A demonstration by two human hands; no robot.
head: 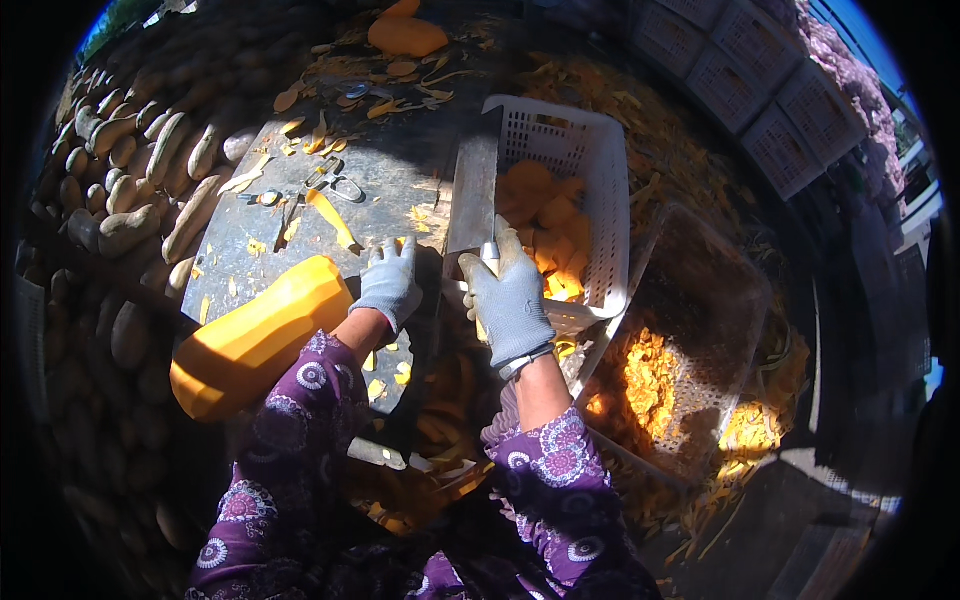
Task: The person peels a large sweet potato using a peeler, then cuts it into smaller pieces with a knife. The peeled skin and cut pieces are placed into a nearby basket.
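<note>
My right hand point(510, 300), in a grey-blue knit glove, grips the handle of a broad-bladed cleaver point(474, 180). Its blade points away from me beside the near-left wall of a white plastic crate point(611, 202). Orange squash pieces point(551, 217) lie inside that crate. My left hand point(388, 281), gloved alike, rests palm down at the right side of the worn board point(292, 240), fingers somewhat apart. A bit of orange shows by its fingertips. Left of that hand lies a large peeled squash point(259, 337), partly in shadow.
Peelers point(334, 180) and peel strips point(330, 217) lie on the board. Unpeeled squashes point(135, 225) are heaped at the left. A second crate point(720, 360) holds orange scraps point(649, 382) at the right. Stacked white crates point(750, 82) stand farther back; cut squash point(407, 36) lies at the far end.
</note>
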